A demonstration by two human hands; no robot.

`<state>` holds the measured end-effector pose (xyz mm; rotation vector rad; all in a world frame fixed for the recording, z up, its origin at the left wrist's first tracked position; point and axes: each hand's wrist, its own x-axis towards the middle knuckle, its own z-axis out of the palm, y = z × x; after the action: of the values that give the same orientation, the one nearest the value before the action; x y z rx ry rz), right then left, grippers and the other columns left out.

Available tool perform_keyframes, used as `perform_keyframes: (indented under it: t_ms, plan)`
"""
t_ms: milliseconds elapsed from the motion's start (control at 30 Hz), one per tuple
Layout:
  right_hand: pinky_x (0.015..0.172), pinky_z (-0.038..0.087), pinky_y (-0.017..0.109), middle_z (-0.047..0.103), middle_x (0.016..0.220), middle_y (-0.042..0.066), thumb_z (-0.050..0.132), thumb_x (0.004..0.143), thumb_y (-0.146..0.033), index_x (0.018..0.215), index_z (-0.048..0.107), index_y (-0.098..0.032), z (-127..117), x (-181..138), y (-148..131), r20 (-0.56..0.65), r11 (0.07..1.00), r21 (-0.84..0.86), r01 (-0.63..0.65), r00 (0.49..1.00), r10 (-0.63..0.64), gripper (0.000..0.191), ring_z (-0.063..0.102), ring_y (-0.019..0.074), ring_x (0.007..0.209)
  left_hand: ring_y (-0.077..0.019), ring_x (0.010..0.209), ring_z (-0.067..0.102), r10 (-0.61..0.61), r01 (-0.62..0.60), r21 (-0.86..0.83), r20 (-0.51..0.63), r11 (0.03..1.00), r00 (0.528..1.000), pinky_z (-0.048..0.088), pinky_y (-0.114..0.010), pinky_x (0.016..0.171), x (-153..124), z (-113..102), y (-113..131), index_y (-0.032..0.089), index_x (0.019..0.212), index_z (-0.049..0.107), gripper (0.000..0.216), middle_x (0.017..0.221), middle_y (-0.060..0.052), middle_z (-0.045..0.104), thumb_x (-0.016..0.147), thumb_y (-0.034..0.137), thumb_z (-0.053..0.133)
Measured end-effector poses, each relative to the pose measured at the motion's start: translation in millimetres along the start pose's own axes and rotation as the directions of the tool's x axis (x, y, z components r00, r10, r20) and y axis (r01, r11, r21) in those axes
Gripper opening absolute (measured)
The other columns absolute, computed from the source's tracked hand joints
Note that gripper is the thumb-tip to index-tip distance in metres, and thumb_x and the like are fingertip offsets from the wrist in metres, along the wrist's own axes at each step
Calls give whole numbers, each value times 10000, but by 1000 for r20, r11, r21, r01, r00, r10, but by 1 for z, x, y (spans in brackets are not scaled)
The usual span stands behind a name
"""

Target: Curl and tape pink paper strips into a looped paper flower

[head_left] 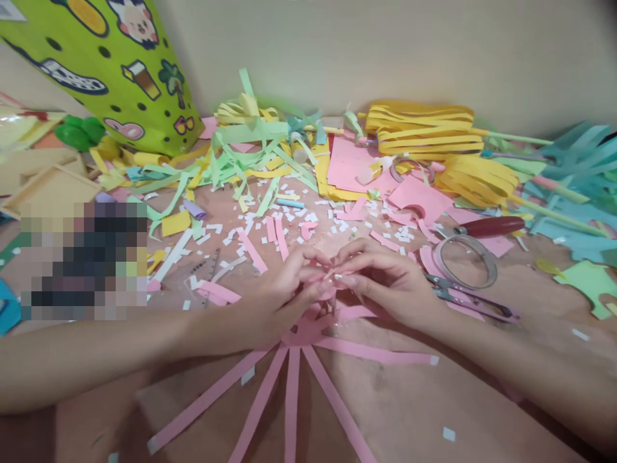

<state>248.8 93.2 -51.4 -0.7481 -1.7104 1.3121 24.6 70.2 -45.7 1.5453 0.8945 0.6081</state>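
My left hand (284,292) and my right hand (385,283) meet fingertip to fingertip over the hub of a pink paper piece (299,337). Long pink strips (292,399) fan out from that hub toward me across the table. Both hands pinch a small pink bit of it between thumb and fingers. What lies right under the fingertips is hidden.
Small scissors (475,302) and a clear tape roll (465,260) lie just right of my right hand, with a red-handled tool (491,226) behind. Yellow strip bundles (424,132), green strips (245,148), teal paper (573,173) and white scraps cover the back. A green patterned bag (110,71) stands at the left.
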Motion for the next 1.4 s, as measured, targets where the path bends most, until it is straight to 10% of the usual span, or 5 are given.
perform_keyframes:
  t_ms: [133, 333, 600, 1067, 1400]
  plan:
    - [771, 553, 234, 724, 1109, 22, 699, 926, -204, 948, 785, -281, -1, -2, -3, 38, 981, 173, -82, 996, 76, 118, 679, 98, 913, -118, 766, 637, 125, -130, 78, 63, 988, 990, 439, -238, 692, -1, -1, 4, 248, 1197, 370, 180, 835, 23, 688, 1090, 386, 414]
    - [404, 296, 165, 517, 488, -83, 643, 965, -408, 925, 675, -220, 2, 2, -1, 23, 847, 411, -337, 933, 359, 194, 384, 40, 389, -101, 642, 557, 67, -68, 44, 36, 997, 997, 399, -221, 611, 9, -7, 7, 252, 1182, 390, 235, 769, 51, 629, 1067, 450, 447]
    - [632, 505, 206, 649, 820, -28, 587, 1007, -340, 1132, 572, -228, 5, 3, 3, 112, 927, 273, -259, 965, 236, 168, 637, 77, 726, -79, 498, 357, 43, -43, -64, -12, 997, 999, 295, -221, 514, 25, -8, 5, 222, 990, 496, 282, 640, 82, 452, 1067, 487, 438]
    - [654, 475, 203, 632, 885, -37, 576, 1015, -338, 1202, 450, -245, 8, 1, 4, 86, 916, 341, -213, 977, 195, 243, 597, 69, 726, -174, 1020, 625, 50, -67, 172, 103, 983, 993, 468, -278, 885, 24, -13, 13, 200, 1043, 595, 277, 1073, -36, 663, 1072, 414, 422]
    - [751, 467, 228, 589, 912, -7, 510, 1036, -396, 1055, 555, -191, 7, 2, -9, 126, 963, 76, -258, 961, 248, 211, 573, 87, 816, -148, 771, 571, 112, -116, 80, 49, 990, 992, 427, -240, 624, 25, -13, 8, 198, 995, 555, 268, 743, 9, 530, 1071, 413, 415]
